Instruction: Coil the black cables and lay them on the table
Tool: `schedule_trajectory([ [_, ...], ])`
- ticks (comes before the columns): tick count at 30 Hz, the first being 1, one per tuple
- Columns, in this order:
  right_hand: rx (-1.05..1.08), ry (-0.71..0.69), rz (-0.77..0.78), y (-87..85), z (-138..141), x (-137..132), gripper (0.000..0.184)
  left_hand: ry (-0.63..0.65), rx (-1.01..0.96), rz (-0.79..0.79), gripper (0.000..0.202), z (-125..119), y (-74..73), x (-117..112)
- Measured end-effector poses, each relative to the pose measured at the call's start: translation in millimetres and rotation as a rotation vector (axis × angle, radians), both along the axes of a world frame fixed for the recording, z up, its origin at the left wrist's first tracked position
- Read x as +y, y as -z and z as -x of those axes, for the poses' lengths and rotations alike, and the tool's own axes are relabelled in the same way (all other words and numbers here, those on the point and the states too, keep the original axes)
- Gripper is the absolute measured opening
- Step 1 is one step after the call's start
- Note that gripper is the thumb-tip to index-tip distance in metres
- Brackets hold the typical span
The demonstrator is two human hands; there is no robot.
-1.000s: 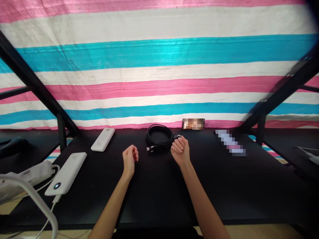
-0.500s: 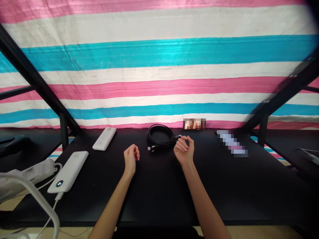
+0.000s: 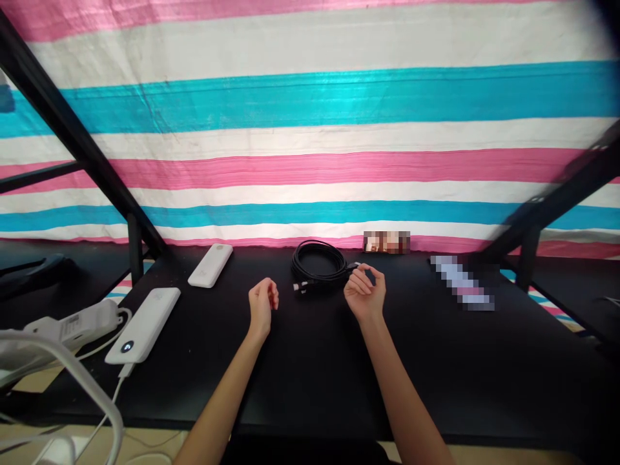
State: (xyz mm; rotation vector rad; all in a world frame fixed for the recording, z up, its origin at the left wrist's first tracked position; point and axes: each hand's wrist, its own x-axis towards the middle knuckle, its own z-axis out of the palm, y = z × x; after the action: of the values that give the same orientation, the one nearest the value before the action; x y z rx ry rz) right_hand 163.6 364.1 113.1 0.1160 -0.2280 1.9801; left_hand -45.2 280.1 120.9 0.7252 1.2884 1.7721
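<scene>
A coiled black cable (image 3: 318, 265) lies near the back of the black table (image 3: 310, 368). My right hand (image 3: 365, 294) hovers just right of the coil, fingertips pinched on the cable's end plug. My left hand (image 3: 263, 303) is held loosely curled a little left of the coil, touching nothing that I can see. One white plug tip of the cable (image 3: 299, 285) points toward my left hand.
Two white power banks lie at the left: one at the back (image 3: 210, 265), one nearer (image 3: 144, 315) with a lit dot and a cable. A white power strip (image 3: 72, 323) sits far left. Black frame bars (image 3: 72, 135) slant on both sides. A striped tarp (image 3: 310, 129) hangs behind.
My right hand opened from a closed curl into a pinch at the cable's end. The view shifted slightly left, so everything sits a bit further right. My left hand has barely moved.
</scene>
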Motion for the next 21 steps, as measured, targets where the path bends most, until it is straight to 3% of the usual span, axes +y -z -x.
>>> schedule_trajectory([
  [21,0.031,-0.021,-0.021,-4.0,0.5,-4.5,0.017,0.010,0.048,0.007,0.031,0.3,-0.5,-0.8],
])
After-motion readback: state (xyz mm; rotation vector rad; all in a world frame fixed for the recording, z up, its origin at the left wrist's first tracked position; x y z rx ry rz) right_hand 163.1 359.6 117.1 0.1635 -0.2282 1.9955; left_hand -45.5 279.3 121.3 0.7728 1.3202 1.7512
